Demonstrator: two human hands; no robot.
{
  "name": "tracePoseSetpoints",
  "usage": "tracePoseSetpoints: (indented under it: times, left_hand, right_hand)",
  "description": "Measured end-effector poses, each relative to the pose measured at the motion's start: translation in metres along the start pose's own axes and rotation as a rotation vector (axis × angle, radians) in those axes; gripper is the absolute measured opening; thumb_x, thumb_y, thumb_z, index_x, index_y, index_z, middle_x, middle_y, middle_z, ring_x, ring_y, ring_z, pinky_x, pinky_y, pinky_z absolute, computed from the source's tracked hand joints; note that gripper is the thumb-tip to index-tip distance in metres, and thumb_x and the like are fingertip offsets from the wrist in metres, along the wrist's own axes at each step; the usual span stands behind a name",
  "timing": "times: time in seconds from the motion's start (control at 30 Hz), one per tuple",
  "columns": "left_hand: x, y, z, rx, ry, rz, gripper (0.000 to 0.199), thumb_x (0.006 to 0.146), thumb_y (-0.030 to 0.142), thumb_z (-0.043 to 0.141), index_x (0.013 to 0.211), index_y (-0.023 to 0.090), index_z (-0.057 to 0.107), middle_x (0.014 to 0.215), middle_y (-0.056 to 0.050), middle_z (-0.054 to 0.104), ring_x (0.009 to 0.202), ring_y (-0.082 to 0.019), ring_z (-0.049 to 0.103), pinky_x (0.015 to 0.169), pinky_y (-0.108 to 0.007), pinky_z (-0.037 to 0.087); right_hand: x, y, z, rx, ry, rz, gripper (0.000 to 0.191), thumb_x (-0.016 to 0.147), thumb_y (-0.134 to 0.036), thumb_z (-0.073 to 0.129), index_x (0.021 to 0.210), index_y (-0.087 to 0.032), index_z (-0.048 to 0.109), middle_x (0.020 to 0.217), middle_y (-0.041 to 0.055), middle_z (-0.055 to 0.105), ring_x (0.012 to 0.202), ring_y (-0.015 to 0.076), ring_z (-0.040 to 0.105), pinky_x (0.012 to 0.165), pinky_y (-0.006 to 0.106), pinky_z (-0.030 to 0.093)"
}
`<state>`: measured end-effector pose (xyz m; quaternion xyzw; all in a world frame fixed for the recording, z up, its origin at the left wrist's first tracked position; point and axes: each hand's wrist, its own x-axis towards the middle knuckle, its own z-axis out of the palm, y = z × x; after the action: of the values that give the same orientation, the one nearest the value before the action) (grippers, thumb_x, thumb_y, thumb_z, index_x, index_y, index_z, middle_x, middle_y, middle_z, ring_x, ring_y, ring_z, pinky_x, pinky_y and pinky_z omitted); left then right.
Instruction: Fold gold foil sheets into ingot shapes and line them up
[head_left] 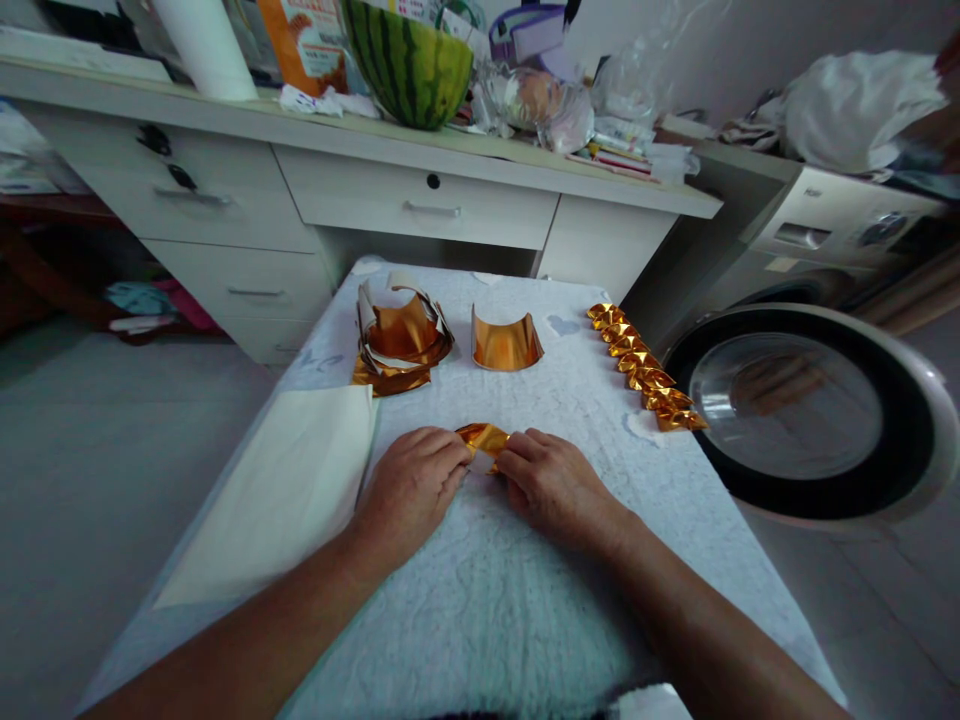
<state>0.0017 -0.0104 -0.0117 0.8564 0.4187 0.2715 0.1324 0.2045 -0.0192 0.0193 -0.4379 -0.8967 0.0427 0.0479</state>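
Between my two hands is a small piece of gold foil paper (484,438), partly folded, with a pale patch showing at its lower middle. My left hand (420,480) pinches its left end, and my right hand (551,480) pinches the right end. Both hands rest low over the cloth-covered table (480,620). Beyond them a curved gold sheet (508,343) stands on the cloth. To its left lies a curled stack of gold sheets (401,335) with pale backing. A row of several folded gold pieces (637,365) overlaps along the right side of the table.
Pale paper sheets (277,490) lie at the table's left. Behind stands a white desk (427,200) bearing a cut watermelon (409,65), a white roll (206,45) and plastic bags. At the right, a washing machine's round door (810,410) hangs open beside the table.
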Motion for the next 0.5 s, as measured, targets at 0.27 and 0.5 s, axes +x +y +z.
tracePoseSetpoints:
  times: [0.27,0.5]
  left_hand:
    - [-0.003,0.004,0.002,0.057,-0.034,0.037,0.009,0.09,0.016,0.058,0.083,0.018,0.064,0.08,-0.002,0.066,0.079,-0.02,0.061,0.076,-0.037,0.049]
    - [-0.01,0.008,0.001,0.098,-0.073,0.114,0.012,0.093,0.019,0.055,0.088,0.019,0.065,0.077,-0.001,0.064,0.077,-0.019,0.06,0.074,-0.037,0.049]
  right_hand:
    - [-0.006,-0.005,0.008,-0.085,0.031,-0.006,0.012,0.094,-0.024,0.054,0.089,-0.02,0.063,0.086,0.0034,0.061,0.073,0.0166,0.051,0.066,0.031,0.033]
    - [-0.024,-0.013,0.021,-0.038,0.172,0.061,0.006,0.092,-0.019,0.057,0.089,-0.02,0.062,0.087,0.0032,0.062,0.079,0.0188,0.052,0.073,0.032,0.038]
